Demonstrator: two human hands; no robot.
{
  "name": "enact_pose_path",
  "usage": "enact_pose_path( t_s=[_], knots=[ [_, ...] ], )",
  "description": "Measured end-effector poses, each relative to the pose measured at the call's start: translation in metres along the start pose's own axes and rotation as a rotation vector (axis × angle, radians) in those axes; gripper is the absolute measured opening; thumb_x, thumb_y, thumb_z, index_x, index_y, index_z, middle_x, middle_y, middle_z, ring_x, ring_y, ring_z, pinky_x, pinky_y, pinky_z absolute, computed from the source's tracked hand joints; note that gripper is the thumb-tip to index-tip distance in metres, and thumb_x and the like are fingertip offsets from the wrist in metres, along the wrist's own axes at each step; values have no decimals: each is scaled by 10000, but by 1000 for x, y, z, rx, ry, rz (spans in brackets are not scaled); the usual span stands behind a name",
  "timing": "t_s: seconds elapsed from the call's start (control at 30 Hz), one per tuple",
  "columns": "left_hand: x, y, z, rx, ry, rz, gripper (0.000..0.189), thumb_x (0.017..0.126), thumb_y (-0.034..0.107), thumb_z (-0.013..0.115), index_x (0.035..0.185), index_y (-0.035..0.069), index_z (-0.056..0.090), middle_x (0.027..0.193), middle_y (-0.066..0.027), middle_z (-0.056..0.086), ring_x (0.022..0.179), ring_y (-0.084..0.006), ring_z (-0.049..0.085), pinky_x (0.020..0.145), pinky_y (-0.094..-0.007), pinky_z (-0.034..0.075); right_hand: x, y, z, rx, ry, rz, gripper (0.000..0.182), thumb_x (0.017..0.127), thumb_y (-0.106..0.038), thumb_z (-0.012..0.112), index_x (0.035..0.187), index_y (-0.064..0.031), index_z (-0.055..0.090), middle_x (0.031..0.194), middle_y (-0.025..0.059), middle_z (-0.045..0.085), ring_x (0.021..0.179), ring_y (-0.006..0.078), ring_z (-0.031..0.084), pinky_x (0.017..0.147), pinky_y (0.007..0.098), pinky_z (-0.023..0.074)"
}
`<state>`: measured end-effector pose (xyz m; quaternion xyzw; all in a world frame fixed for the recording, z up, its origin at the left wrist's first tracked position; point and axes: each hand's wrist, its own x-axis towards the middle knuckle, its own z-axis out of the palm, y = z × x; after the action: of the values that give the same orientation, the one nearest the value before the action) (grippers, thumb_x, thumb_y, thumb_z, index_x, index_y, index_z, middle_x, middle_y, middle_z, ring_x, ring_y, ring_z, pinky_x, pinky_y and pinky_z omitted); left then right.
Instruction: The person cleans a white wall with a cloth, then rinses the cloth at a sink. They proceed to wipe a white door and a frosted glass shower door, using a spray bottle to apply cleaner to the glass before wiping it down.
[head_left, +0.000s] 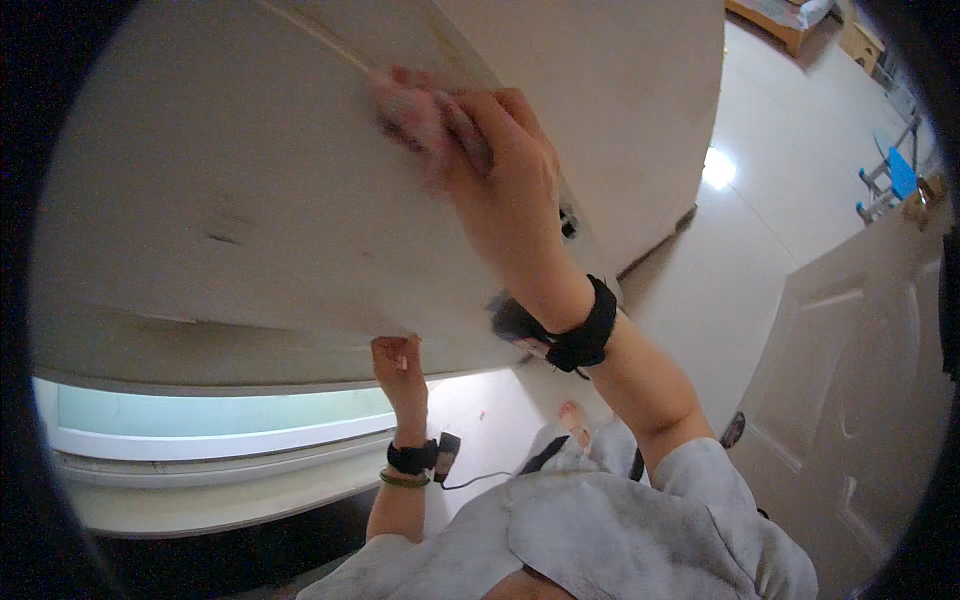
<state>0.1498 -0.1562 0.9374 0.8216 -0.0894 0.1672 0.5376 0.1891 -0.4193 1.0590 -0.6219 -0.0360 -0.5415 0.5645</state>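
A blurred pinkish cloth (412, 120) is bunched in my right hand (517, 150), pressed against a pale, flat wall-like surface (262, 172) near its upper right corner edge. Motion blur hides the cloth's outline and my right fingertips. Lower down, my left hand (396, 356) is at the bottom border of the same surface, its fingers curled in with no object visible in them. Dark smudges (223, 238) mark the surface left of my hands. Both wrists wear black straps, each with a small device attached.
Beneath the pale surface, a white-framed window or panel (225, 439) runs above a ledge (187, 506). A small black fitting (568, 223) sits at the corner beside my right forearm. A panelled door (832, 390) stands to the right. Farther off on the tiled floor (772, 135) is a blue-and-grey folding step (896, 176).
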Motion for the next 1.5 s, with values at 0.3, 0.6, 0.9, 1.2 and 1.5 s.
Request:
enact_pose_path(
  t_s=[0.3,0.6,0.9,1.2,1.5],
  knots=[
    [1,-8,-6,32,-3,-22,174,839,76,612,914,24,464,832,-39,542,784,-96,529,743,-246,453,-65,38,-22,-19,-168,177,177,839,-92,566,996,-10,555,949,83,606,964,213,575,744,361,520],
    [1,-3,-1,80,29,1,188,828,102,633,885,29,470,803,-48,561,736,-110,550,693,-245,465,48,-27,30,185,-3,-187,177,727,-32,681,883,-29,598,843,42,599,699,152,599,614,237,480],
    [2,2,-1,161,3,-5,175,822,96,632,879,23,484,792,-56,558,733,-111,547,696,-254,469,-1,-26,-4,700,-72,298,144,805,6,595,940,-25,557,893,49,609,695,99,568,554,208,449],
    [4,14,-3,212,-8,23,181,811,92,643,864,19,487,775,-61,571,723,-131,573,670,-262,489,115,-103,43,1040,-106,71,105,820,34,526,921,14,545,869,85,641,781,132,615,639,247,514],
    [4,1,5,177,41,96,203,794,112,670,844,37,489,725,-57,574,675,-126,589,635,-255,494,48,-61,5,1017,-125,419,132,820,-43,564,949,-17,573,860,14,604,743,85,543,657,222,447]
  ],
)
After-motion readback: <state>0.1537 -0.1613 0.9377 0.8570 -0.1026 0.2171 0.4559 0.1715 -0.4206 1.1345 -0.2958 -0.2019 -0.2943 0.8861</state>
